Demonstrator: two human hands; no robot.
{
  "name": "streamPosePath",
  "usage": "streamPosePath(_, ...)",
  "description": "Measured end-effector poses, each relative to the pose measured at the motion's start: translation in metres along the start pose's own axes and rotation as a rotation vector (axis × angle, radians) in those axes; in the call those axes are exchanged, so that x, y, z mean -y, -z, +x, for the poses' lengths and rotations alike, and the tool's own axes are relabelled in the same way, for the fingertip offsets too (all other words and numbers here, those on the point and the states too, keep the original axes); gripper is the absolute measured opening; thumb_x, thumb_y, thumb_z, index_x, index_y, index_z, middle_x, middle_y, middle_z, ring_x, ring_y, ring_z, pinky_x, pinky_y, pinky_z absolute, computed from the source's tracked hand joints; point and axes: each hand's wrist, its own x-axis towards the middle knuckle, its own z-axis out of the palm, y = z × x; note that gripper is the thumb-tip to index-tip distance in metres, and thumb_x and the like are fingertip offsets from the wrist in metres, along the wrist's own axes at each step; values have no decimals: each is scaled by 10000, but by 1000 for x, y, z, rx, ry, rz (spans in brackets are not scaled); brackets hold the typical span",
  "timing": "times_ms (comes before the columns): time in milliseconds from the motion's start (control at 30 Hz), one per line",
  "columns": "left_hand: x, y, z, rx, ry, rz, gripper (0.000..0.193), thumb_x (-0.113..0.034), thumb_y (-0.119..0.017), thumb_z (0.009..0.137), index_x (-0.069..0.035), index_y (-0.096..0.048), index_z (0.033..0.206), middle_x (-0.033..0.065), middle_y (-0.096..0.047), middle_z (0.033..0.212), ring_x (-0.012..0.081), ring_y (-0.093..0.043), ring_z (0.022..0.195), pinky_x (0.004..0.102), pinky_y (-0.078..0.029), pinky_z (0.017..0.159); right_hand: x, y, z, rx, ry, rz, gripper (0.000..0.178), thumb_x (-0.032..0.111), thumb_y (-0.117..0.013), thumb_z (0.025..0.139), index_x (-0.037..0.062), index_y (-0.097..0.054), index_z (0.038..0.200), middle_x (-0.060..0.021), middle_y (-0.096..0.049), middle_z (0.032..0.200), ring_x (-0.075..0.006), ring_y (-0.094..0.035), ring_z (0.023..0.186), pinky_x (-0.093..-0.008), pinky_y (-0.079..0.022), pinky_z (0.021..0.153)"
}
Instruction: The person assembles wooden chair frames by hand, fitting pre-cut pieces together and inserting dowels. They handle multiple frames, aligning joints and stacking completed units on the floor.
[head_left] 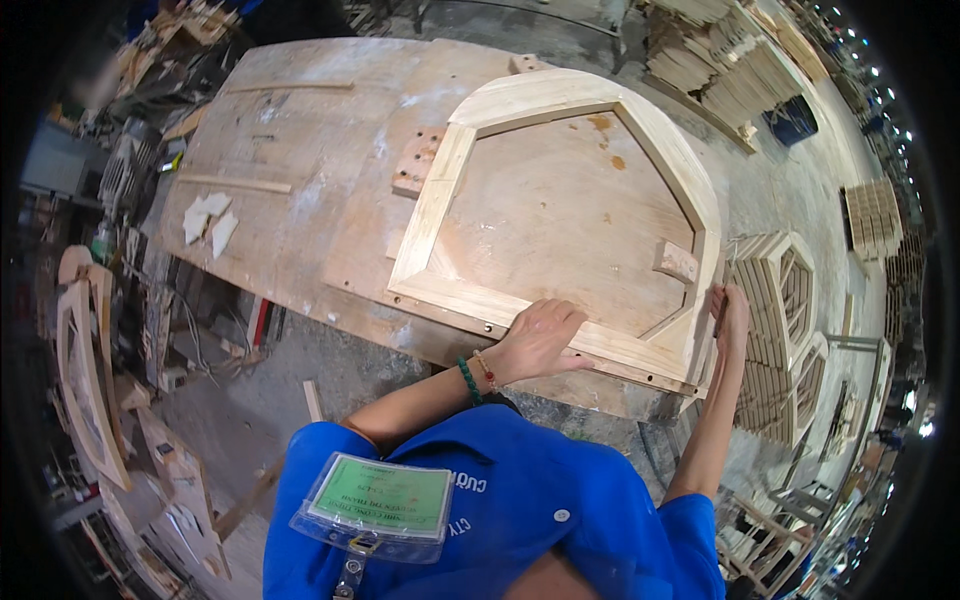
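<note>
A pale wooden frame [437, 200] with a rounded far end and an angular opening lies flat on a wooden worktable [320, 130]. My left hand [540, 338] grips its near rail, fingers over the top and thumb along the front edge. At the right side of the frame, by the table's edge, my right hand [733, 312] is closed with its fingers curled in. Whatever is in those fingers is too small to make out. Inside the opening, a small wooden block [677, 262] sits against the right side. Another block with dark holes [417, 160] touches the frame's left outside.
Thin wooden strips [235, 184] and white scraps [209, 222] lie on the table's left part. Stacked wooden frames [770, 300] stand just past the right edge. Lumber piles [715, 60] and a dark blue bin [791, 121] are farther back. Curved wooden pieces [85, 380] stand at the left.
</note>
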Motion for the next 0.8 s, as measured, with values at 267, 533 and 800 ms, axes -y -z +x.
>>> streamPosePath(267,4,0,-6,-39,-70,31,604,-258,-803,588,-11,-506,1052,134,-533,1005,297,-514,977,386,-410,859,-2,-6,-4,-86,18,8,160,211,-501,929,84,-560,852,32,-538,795,-81,-506,746,-238,-399,710)
streamPosePath(533,2,-8,-15,-90,-60,71,610,-208,-796,570,-8,-485,1056,130,-517,1009,283,-496,999,377,-389,872,0,2,-3,0,12,-27,162,199,-504,924,80,-581,845,32,-511,739,-75,-459,668,-234,-364,635)
streamPosePath(800,7,-9,-2,-115,-109,-23,664,-196,-786,595,7,-480,1147,158,-524,1086,317,-480,1045,404,-366,938,-13,25,0,62,64,-15,182,194,-505,956,38,-588,996,-16,-592,887,-108,-554,777,-249,-453,727)
